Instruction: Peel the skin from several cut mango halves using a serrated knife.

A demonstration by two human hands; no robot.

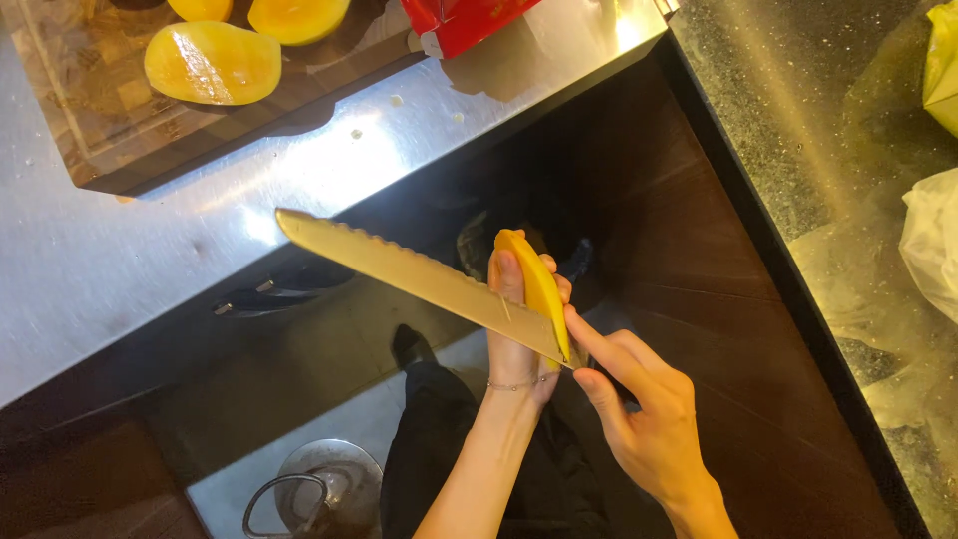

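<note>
My left hand [517, 329] holds a yellow mango piece [539, 284] upright, fingers wrapped behind it, out past the counter's edge above the floor. My right hand [644, 414] grips the handle end of a long serrated knife [399, 268]; the handle itself is hidden in the hand. The blade runs up and left from the fruit's lower end, its tip over the steel counter [120, 260]. The blade's heel touches the mango piece near its bottom.
A wooden cutting board [95, 110] at the top left carries peeled mango pieces [212, 63]. A red package [464, 20] lies beside it. A dark stone counter [798, 150] with plastic bags [933, 250] is at right. A metal pot [324, 489] stands on the floor below.
</note>
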